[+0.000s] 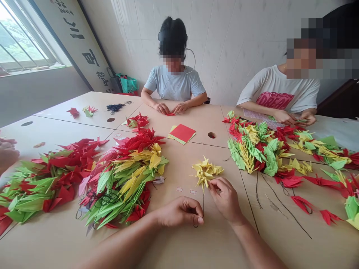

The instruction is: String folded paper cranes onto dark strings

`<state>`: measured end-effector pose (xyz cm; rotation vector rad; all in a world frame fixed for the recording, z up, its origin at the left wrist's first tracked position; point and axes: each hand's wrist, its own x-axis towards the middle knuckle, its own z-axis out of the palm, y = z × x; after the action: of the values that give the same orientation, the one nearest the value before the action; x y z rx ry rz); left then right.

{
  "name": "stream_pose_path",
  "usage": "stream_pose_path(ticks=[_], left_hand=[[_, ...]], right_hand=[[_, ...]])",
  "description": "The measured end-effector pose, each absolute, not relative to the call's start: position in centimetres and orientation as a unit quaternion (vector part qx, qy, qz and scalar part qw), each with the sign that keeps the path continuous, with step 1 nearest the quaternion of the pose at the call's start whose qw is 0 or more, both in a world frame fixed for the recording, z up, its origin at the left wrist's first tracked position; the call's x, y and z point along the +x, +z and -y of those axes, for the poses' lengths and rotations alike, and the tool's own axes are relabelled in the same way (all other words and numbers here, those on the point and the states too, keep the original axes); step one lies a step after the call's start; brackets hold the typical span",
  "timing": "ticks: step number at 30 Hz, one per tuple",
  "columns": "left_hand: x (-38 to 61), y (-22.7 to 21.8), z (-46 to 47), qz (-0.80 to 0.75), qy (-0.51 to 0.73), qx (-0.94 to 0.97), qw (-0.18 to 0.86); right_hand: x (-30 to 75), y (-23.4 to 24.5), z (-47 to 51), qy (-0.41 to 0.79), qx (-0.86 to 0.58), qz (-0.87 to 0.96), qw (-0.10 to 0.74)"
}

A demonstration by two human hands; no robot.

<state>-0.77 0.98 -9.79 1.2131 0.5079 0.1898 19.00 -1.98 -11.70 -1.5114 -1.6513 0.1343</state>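
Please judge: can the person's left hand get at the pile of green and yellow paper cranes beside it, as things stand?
Probably yes. The left hand is close to the paper cranes, with only bare tabletop between, though it holds a dark thread.

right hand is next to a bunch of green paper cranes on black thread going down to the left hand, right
No, the cranes are yellow, not green, as the head view shows. The right hand is next to a bunch of yellow paper cranes on black thread going down to the left hand.
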Motion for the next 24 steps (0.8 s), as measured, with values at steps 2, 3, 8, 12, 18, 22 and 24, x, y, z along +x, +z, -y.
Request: stream_pose_path(ticks=[2, 3, 8, 12, 18, 22, 24], left_hand=[[-0.8, -9.9, -1.0, -0.234, 0.083, 0.569, 0.784], [-0.7, -9.9, -1.0, -0.234, 0.083, 0.573, 0.781], [-0.6, -9.6, -0.8, -0.236, 0.085, 0.594, 0.765], [-0.6, -9.5, -0.6, -0.232, 0.093, 0.608, 0.753], [-0.4, -9.3, -0.5, -0.245, 0.194, 0.636, 0.706], [-0.8, -8.4, -0.3, -0.277, 0.289, 0.639, 0.657], [-1.0, -7.9, -0.1, -0.281, 0.3, 0.633, 0.656]], right_hand=[[18.9, -11.9, 1.9, 0.065, -0.61, 0.663, 0.43], [18.8, -11.9, 1.9, 0.073, -0.61, 0.663, 0.427], [18.6, -12.1, 1.9, 0.12, -0.611, 0.659, 0.421], [19.1, -12.6, 1.7, 0.165, -0.623, 0.633, 0.429], [20.3, -13.9, 1.3, 0.239, -0.663, 0.546, 0.452], [20.6, -14.5, 1.4, 0.257, -0.678, 0.49, 0.485], [21.0, -15.0, 1.3, 0.247, -0.684, 0.46, 0.51]])
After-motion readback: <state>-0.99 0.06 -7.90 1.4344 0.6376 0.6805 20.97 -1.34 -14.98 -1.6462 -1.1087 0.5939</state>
